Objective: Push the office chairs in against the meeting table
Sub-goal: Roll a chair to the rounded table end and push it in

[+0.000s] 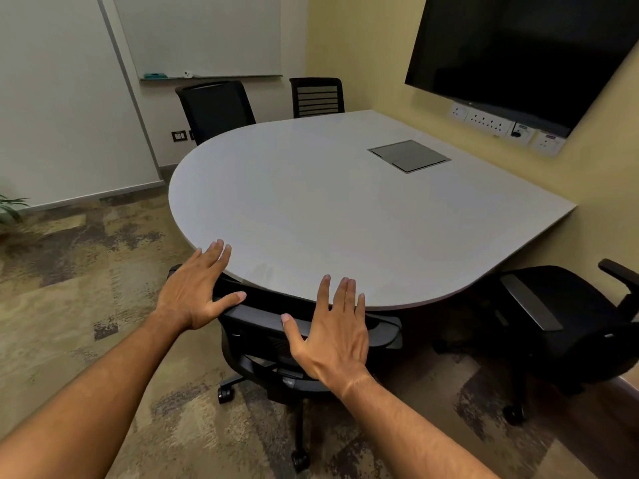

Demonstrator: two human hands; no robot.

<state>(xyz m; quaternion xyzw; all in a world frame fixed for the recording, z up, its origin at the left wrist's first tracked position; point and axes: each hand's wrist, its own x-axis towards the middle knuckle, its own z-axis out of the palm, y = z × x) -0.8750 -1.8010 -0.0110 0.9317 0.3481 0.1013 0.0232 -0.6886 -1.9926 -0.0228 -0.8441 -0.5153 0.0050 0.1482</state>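
Both grips, left hand (193, 288) and right hand (332, 337), lie flat-fingered, holding nothing, over the chair backrest (256, 323) beneath them, evidently pressing it against the counter (311, 202) just ahead.

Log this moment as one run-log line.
left hand open | right hand open | both on near office chair backrest | chair against meeting table

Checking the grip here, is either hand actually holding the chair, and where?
Nothing is gripped. The left hand and right hand lie open, fingers straight, over the top edge of the office chair backrest.
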